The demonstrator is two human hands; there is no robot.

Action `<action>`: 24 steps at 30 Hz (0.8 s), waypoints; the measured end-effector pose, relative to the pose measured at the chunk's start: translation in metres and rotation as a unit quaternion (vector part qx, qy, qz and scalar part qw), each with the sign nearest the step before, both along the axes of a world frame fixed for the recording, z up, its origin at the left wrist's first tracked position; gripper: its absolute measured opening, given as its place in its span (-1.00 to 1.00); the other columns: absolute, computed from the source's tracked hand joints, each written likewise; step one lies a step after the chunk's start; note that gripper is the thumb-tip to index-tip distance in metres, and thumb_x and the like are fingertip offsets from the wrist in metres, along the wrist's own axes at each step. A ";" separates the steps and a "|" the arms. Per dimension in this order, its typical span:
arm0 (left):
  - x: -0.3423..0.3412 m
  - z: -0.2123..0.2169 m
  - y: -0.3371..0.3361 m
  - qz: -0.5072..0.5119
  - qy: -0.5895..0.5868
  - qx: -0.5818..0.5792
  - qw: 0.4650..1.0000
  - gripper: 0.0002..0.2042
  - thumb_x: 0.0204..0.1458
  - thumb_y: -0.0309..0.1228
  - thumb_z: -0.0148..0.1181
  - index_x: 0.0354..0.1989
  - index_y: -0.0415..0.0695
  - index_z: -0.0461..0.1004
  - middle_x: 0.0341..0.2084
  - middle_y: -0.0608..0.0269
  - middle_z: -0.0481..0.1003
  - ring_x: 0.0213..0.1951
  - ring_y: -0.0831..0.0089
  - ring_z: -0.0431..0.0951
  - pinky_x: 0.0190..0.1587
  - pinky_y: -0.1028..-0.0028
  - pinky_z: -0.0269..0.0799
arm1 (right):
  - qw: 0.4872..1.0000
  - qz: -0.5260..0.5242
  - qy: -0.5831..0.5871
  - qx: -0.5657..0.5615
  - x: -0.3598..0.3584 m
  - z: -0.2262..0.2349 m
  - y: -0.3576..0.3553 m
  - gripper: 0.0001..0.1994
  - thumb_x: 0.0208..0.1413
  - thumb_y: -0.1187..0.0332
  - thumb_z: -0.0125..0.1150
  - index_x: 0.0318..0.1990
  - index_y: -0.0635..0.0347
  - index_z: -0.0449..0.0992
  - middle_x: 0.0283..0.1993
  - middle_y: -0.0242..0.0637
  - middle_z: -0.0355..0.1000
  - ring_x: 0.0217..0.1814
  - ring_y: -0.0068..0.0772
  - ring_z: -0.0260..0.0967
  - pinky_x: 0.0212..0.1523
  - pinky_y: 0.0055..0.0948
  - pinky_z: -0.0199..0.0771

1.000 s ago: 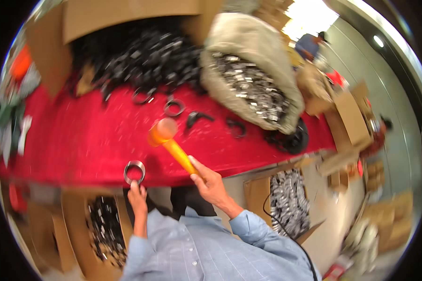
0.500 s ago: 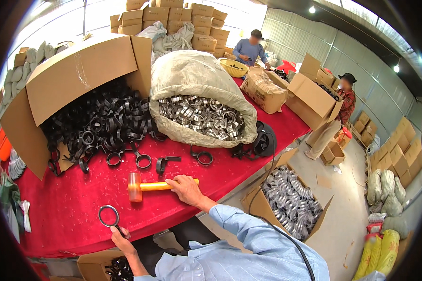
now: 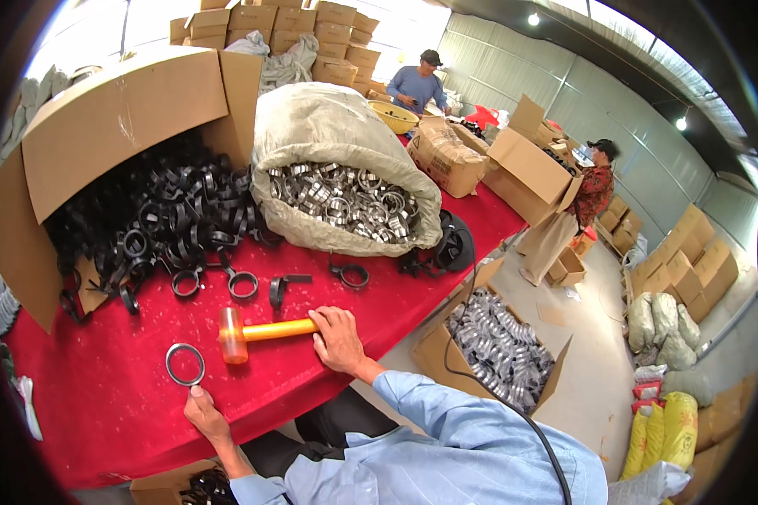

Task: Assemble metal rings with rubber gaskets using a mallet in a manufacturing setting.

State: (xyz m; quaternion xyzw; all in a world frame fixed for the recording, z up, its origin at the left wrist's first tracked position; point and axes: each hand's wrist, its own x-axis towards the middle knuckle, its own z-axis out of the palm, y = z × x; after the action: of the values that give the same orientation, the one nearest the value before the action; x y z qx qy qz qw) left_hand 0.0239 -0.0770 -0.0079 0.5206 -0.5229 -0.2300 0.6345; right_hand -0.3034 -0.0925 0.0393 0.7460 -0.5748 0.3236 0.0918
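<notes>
My right hand (image 3: 338,339) rests on the handle end of an orange mallet (image 3: 254,332) lying flat on the red table (image 3: 101,396). Just left of the mallet head lies a thin metal ring (image 3: 184,364), and my left hand (image 3: 205,415) touches its near edge with the fingertips. Beyond the mallet lie loose black clamp rings (image 3: 242,284) and a black bracket (image 3: 279,289).
A tipped cardboard box (image 3: 109,126) spills black rings at the back left. A sack of silver rings (image 3: 345,198) sits behind the mallet. A box of silver rings (image 3: 501,349) stands on the floor at right. Two other people work at the far end.
The mallet has come down from a raised swing and now lies flat on the table. My head has lifted, showing the room. My left hand stays at the ring.
</notes>
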 end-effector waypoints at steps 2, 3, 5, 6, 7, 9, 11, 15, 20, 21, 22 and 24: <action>-0.002 0.005 0.001 0.008 0.008 0.016 1.000 -0.47 0.40 -0.12 -0.14 -0.60 -0.23 0.19 -0.74 0.31 0.09 -0.62 0.50 0.08 -0.55 0.29 -0.06 | 1.000 -0.003 -0.001 -0.003 0.003 -0.002 -0.003 -0.46 0.01 0.39 0.23 0.20 0.27 0.35 0.17 -0.08 0.29 0.27 0.01 0.22 0.29 0.02 0.15; -0.004 0.008 0.001 0.021 -0.007 0.013 1.000 -0.47 0.41 -0.12 -0.15 -0.61 -0.21 0.16 -0.73 0.35 0.08 -0.61 0.53 0.07 -0.54 0.32 -0.06 | 1.000 -0.004 -0.003 -0.004 0.004 -0.003 -0.004 -0.47 0.01 0.39 0.23 0.19 0.27 0.36 0.17 -0.07 0.29 0.27 0.01 0.22 0.29 0.02 0.15; -0.004 0.008 0.003 0.036 -0.035 -0.003 0.999 -0.47 0.42 -0.14 -0.14 -0.62 -0.21 0.13 -0.72 0.37 0.06 -0.60 0.54 0.05 -0.54 0.33 -0.07 | 1.000 -0.006 0.000 -0.011 0.005 -0.005 -0.002 -0.47 0.00 0.38 0.24 0.18 0.27 0.38 0.15 -0.08 0.30 0.25 -0.01 0.23 0.28 0.01 0.16; -0.003 0.006 0.002 0.038 -0.035 -0.005 0.999 -0.47 0.42 -0.14 -0.14 -0.62 -0.21 0.13 -0.72 0.37 0.06 -0.60 0.54 0.05 -0.54 0.33 -0.07 | 1.000 -0.009 0.001 -0.012 0.006 -0.005 -0.002 -0.48 -0.01 0.38 0.24 0.17 0.27 0.39 0.14 -0.09 0.31 0.25 -0.02 0.24 0.28 0.00 0.17; -0.002 0.003 0.000 0.034 -0.049 -0.013 0.998 -0.47 0.42 -0.15 -0.14 -0.61 -0.23 0.13 -0.73 0.37 0.06 -0.61 0.54 0.05 -0.55 0.33 -0.06 | 1.000 -0.012 0.002 -0.013 0.006 -0.005 -0.003 -0.48 -0.01 0.38 0.24 0.17 0.27 0.39 0.13 -0.09 0.32 0.24 -0.02 0.24 0.27 -0.01 0.17; 0.000 0.000 -0.002 0.025 -0.067 -0.019 0.997 -0.52 0.39 -0.21 -0.07 -0.56 -0.31 0.23 -0.74 0.04 0.10 -0.66 0.31 0.09 -0.55 0.18 -0.02 | 1.000 -0.019 0.001 -0.021 0.006 -0.006 -0.002 -0.49 -0.02 0.37 0.24 0.16 0.27 0.41 0.11 -0.11 0.33 0.23 -0.04 0.25 0.27 -0.02 0.17; -0.002 0.001 -0.003 0.033 -0.073 -0.016 0.997 -0.52 0.39 -0.20 -0.08 -0.55 -0.32 0.25 -0.74 0.01 0.13 -0.67 0.27 0.11 -0.55 0.16 0.00 | 1.000 -0.022 -0.005 -0.021 0.007 -0.007 -0.001 -0.49 -0.01 0.37 0.24 0.15 0.28 0.41 0.11 -0.10 0.33 0.23 -0.04 0.25 0.27 -0.02 0.17; -0.006 -0.002 -0.008 0.048 -0.096 -0.006 0.994 -0.51 0.39 -0.18 -0.09 -0.52 -0.36 0.33 -0.73 -0.08 0.20 -0.67 0.18 0.17 -0.54 0.13 0.06 | 0.999 -0.033 -0.010 -0.026 0.000 -0.008 0.000 -0.48 -0.01 0.34 0.24 0.16 0.28 0.41 0.09 -0.11 0.35 0.22 -0.05 0.26 0.28 -0.03 0.15; 0.002 -0.012 -0.007 0.047 -0.096 0.013 0.994 -0.47 0.40 -0.12 -0.09 -0.53 -0.34 0.29 -0.72 0.15 0.11 -0.62 0.36 0.11 -0.55 0.18 0.01 | 0.999 -0.027 -0.024 -0.023 0.003 -0.012 0.000 -0.47 -0.01 0.33 0.24 0.16 0.29 0.39 0.10 -0.06 0.35 0.23 -0.03 0.27 0.30 -0.01 0.15; 0.001 -0.008 -0.007 0.052 -0.108 0.008 0.993 -0.46 0.40 -0.11 -0.09 -0.54 -0.34 0.28 -0.72 0.17 0.09 -0.61 0.38 0.10 -0.54 0.19 0.00 | 0.999 -0.027 -0.032 -0.026 0.002 -0.013 0.000 -0.46 -0.02 0.34 0.25 0.17 0.31 0.39 0.10 -0.06 0.35 0.23 -0.03 0.27 0.30 -0.01 0.15; -0.003 -0.005 -0.006 0.041 -0.098 0.027 0.994 -0.46 0.40 -0.11 -0.09 -0.54 -0.34 0.28 -0.73 0.14 0.11 -0.62 0.36 0.10 -0.55 0.19 -0.01 | 0.999 -0.028 -0.032 -0.026 -0.002 -0.014 0.002 -0.46 -0.03 0.35 0.26 0.16 0.32 0.39 0.10 -0.05 0.35 0.23 -0.03 0.27 0.30 -0.01 0.15; 0.000 -0.008 -0.007 0.043 -0.114 0.028 0.992 -0.46 0.40 -0.11 -0.09 -0.53 -0.35 0.29 -0.73 0.13 0.13 -0.62 0.36 0.10 -0.55 0.18 0.00 | 0.999 -0.016 -0.044 -0.015 -0.001 -0.010 0.004 -0.45 -0.04 0.37 0.27 0.16 0.34 0.39 0.10 -0.04 0.34 0.23 -0.02 0.27 0.31 -0.01 0.15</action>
State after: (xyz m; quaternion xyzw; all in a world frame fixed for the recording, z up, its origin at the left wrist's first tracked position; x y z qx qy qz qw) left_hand 0.0237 -0.0838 -0.0163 0.5834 -0.5621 -0.1559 0.5651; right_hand -0.3040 -0.0881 0.0291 0.7203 -0.5853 0.3630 0.0829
